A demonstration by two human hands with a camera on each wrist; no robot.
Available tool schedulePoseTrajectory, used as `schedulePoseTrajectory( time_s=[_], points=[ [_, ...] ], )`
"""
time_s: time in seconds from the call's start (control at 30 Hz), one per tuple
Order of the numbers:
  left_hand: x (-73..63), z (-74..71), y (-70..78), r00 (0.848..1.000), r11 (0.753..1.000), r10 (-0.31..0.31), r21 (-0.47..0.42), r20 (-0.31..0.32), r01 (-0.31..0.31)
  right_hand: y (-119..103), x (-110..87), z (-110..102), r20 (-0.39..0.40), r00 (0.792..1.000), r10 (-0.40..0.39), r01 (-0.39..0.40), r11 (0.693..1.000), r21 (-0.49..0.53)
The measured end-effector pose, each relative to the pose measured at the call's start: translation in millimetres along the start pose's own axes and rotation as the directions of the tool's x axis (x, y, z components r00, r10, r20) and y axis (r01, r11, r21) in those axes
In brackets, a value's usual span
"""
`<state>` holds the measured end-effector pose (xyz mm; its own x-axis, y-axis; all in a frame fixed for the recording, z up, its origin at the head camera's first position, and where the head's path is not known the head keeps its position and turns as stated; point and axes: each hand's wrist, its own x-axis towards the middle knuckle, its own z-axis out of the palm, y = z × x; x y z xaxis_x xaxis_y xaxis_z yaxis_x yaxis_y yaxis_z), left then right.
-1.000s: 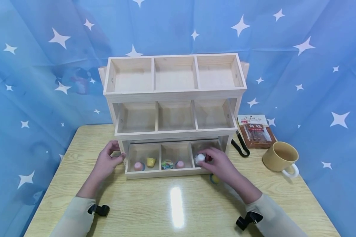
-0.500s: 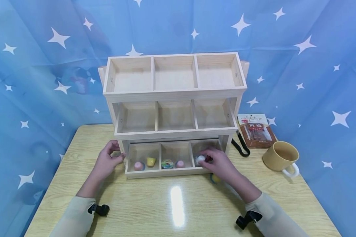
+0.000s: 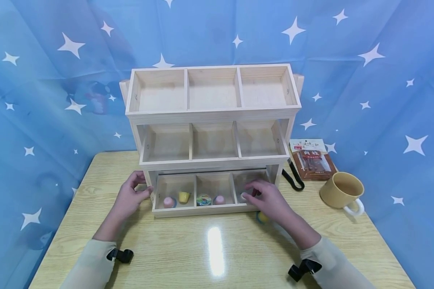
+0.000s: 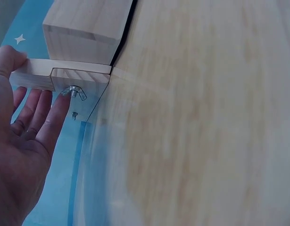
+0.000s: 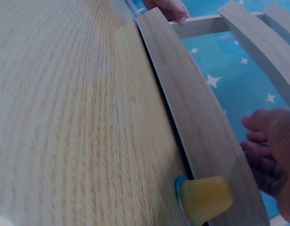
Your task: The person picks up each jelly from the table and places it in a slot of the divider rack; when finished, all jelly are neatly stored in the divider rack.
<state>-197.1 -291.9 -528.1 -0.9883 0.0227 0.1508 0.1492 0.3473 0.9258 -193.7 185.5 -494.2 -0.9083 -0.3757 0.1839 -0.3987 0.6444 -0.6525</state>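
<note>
A three-tier wooden shelf [image 3: 213,114] stands on the table, each tier split into three compartments. My left hand [image 3: 130,194] grips its left upright, thumb on one face and fingers on the other, near a wing nut [image 4: 74,91]. My right hand [image 3: 267,196] is inside the bottom right compartment, fingers loosely bent and apart. Beside its thumb sits a small white jelly cup [image 3: 243,195], partly hidden. The left compartment holds a pink jelly cup [image 3: 169,202] and a yellow one [image 3: 184,197]. In the middle one lie a jelly cup with printed lid [image 3: 203,200] and another pink cup [image 3: 219,200].
One yellow jelly cup [image 5: 206,200] lies on the table against the shelf's front, under my right wrist. To the right are a tan mug [image 3: 341,190] with a white handle, a brown food packet [image 3: 312,160] and a black looped handle [image 3: 294,176]. A blue starry cloth hangs behind.
The white jelly cup has gone lower into the bottom right compartment, and my right fingers have come off it, shifting slightly right. My left hand stays on the upright.
</note>
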Motion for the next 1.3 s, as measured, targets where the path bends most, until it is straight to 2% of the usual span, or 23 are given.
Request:
schedulePoseTrajectory(
  time_s=[0.33,0.83,1.07,1.3],
  points=[
    [1.9,-0.7,-5.3,1.0,1.0,0.013,0.013,-0.002,-0.013,-0.1,-10.8,-4.3,-0.066,0.994,-0.088,0.087,0.996,-0.015],
    [1.4,-1.1,-4.8,1.0,1.0,0.025,0.015,0.001,-0.025,7.6,-60.5,-10.9,-0.23,0.951,-0.206,0.196,0.978,-0.066],
    [0.5,-1.0,-2.0,1.0,1.0,0.026,0.016,0.005,-0.026,15.7,-77.1,-7.3,-0.272,0.938,-0.213,0.191,0.976,-0.104],
    [1.2,-1.0,-3.3,1.0,1.0,0.018,0.015,-0.002,-0.018,19.3,-90.3,0.1,-0.269,0.952,-0.144,0.114,0.986,-0.123]
  ],
)
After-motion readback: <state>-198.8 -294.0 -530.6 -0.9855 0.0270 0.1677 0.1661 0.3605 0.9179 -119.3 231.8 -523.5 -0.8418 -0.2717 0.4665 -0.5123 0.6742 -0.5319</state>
